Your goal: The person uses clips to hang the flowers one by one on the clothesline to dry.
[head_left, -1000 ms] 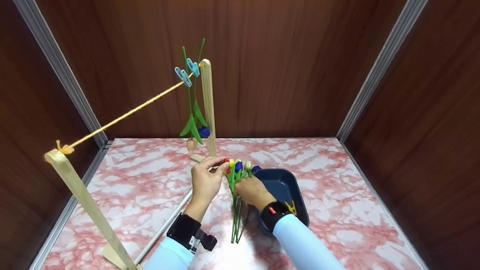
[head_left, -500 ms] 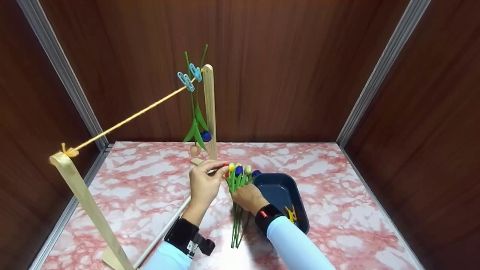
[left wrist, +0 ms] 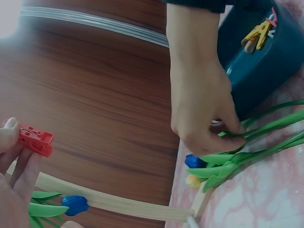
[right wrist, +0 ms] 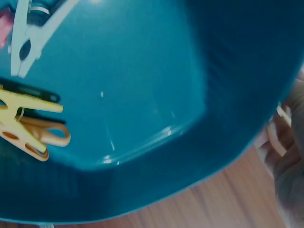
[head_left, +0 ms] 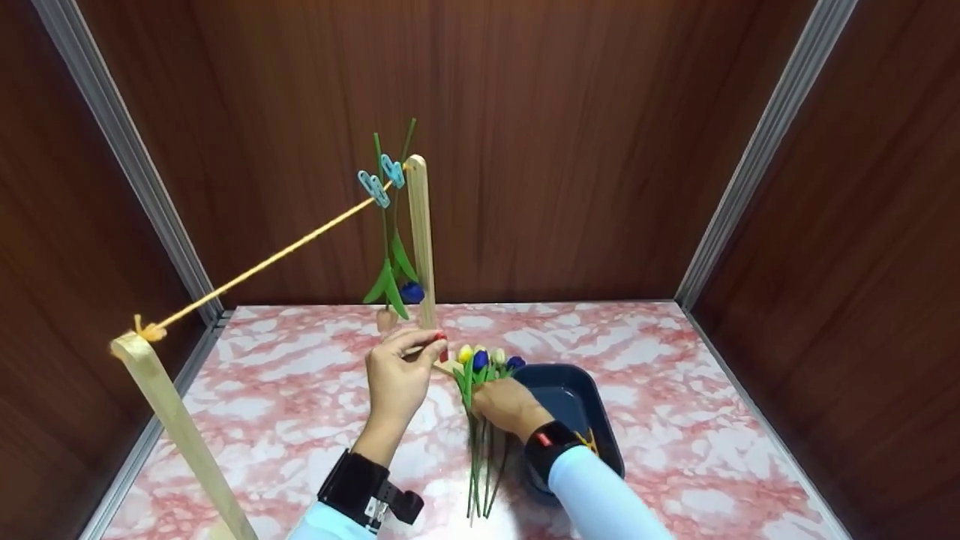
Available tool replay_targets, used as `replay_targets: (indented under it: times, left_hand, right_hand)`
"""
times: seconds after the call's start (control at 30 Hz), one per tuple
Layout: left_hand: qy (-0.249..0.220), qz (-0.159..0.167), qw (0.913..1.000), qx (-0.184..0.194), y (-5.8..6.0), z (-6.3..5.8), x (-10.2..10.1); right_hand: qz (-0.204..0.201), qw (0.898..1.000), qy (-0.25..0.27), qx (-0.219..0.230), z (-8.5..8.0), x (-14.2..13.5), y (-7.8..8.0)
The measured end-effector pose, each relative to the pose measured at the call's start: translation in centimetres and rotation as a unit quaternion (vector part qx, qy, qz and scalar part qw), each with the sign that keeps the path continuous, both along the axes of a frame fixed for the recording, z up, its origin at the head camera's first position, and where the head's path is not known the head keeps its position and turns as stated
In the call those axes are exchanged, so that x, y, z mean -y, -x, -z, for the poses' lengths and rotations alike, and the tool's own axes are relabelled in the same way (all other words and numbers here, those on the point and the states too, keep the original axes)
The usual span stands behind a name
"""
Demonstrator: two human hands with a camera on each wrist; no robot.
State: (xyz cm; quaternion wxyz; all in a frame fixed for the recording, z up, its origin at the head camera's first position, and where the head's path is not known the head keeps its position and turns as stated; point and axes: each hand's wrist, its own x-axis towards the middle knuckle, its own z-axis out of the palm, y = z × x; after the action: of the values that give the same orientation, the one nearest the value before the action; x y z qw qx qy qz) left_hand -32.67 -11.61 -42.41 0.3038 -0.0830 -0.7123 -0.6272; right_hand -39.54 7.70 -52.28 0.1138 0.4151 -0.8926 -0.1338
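Far left to right: near wooden post (head_left: pixel 176 431), leaning in view; yellow cord (head_left: pixel 277 256) running from its top to far wooden post (head_left: pixel 423 240). Two light-blue clothespins (head_left: pixel 373 189) near cord's far end — two tulips (head_left: pixel 394 292) hanging there, blooms down. Left hand (head_left: pixel 399 377) in front of far post, grip pinching red clothespin (left wrist: pixel 35 138). Right of it, tulip bunch (head_left: pixel 469 379) above bench (head_left: pixel 675 420) — right hand (head_left: pixel 510 405) across it, grip pinching green stems. Rightmost: dark blue tray (head_left: pixel 566 373), yellow clothespin (right wrist: pixel 33 102) and others inside.

Tabletop (head_left: pixel 442 499) glare; wrist views seemingly hazy
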Motion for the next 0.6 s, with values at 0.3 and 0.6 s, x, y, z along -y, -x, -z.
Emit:
replay_targets:
  times: [0.3, 0.6]
  left_hand:
    - [0.006, -0.010, 0.9998, -0.017, 0.0, -1.9, 0.7]
    - [-0.007, -0.034, 0.9987, -0.037, 0.0, -4.2, 1.7]
  right_hand:
    - [0.049, 0.960, 0.258, 0.097, -3.8, -3.2, 1.6]
    - [0.090, 0.853, 0.508, 0.079, -7.8, -3.1, 2.3]
